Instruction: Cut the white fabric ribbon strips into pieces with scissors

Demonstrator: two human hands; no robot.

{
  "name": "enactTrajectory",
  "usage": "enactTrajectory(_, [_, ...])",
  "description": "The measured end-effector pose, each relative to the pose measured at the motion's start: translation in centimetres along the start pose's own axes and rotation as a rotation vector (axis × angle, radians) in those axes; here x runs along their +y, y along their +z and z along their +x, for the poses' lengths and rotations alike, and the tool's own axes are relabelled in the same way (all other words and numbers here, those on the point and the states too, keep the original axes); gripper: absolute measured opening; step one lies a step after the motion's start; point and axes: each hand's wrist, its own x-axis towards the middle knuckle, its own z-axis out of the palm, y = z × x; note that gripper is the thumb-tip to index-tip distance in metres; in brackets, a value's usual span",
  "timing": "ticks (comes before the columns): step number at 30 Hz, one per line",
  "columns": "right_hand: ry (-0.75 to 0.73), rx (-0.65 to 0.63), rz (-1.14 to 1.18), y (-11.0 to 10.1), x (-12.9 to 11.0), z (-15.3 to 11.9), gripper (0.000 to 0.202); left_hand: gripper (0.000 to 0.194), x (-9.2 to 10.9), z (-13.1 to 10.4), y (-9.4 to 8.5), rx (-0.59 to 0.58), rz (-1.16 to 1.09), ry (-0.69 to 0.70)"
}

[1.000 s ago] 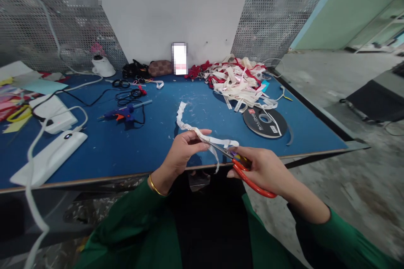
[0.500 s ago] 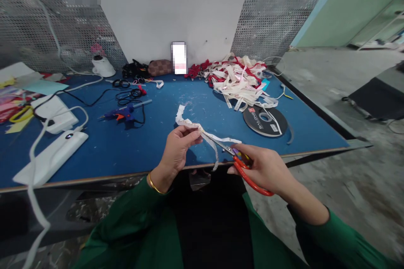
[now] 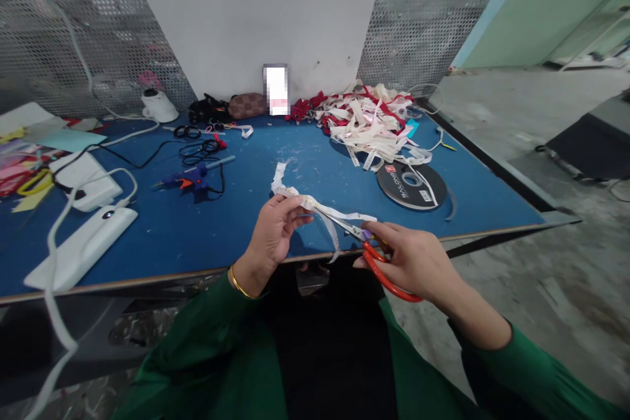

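Note:
My left hand [image 3: 276,228] pinches a narrow white ribbon [image 3: 278,177] between thumb and fingers, above the front part of the blue table. One end of the ribbon stands up beyond the fingers, and other lengths trail right and down. My right hand [image 3: 411,259] is closed round the red handles of a pair of scissors [image 3: 394,285]. Their blades point left and lie against the ribbon, close to my left fingertips. Whether the blades are fully closed is hard to make out. Something small, purple and yellow, shows by my right fingers.
A black ribbon spool [image 3: 412,187] lies at right, before a heap of white and red ribbons [image 3: 371,121]. A blue glue gun [image 3: 189,177] and a white power strip [image 3: 81,249] lie at left. A phone [image 3: 277,88] leans on the back wall.
My left fingers have shifted slightly left along the ribbon, and the hand looks a little more spread. The scissors stay almost where they were. The view has moved slightly.

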Motion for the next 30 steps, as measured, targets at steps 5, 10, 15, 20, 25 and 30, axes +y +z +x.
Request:
enactTrajectory(5, [0.0, 0.022, 0.033, 0.1, 0.0, -0.1, 0.05, 0.025, 0.0, -0.1, 0.0, -0.006, 0.007, 0.028])
enactTrajectory(10, [-0.01, 0.029, 0.045, -0.1, -0.1, -0.1, 0.048, 0.033, -0.4, -0.1, -0.2, -0.046, 0.04, 0.049])
enactTrajectory(15, [0.005, 0.016, 0.057, 0.1, -0.1, -0.1, 0.05, 0.033, -0.6, 0.0, -0.4, -0.034, 0.06, 0.058])
enactTrajectory(20, [0.034, 0.012, 0.06, 0.4, -0.2, -0.2, 0.052, 0.033, -0.7, -0.1, -0.4, 0.002, 0.061, 0.076])
enactTrajectory(25, [0.045, -0.018, 0.071, 0.3, -0.7, 0.2, 0.052, 0.03, -1.3, -0.1, -0.7, -0.024, 0.075, 0.106])
enactTrajectory(30, [0.049, -0.028, 0.114, 0.2, -1.3, 0.6, 0.051, 0.03, -1.7, -0.3, -0.6, -0.033, 0.053, 0.13])
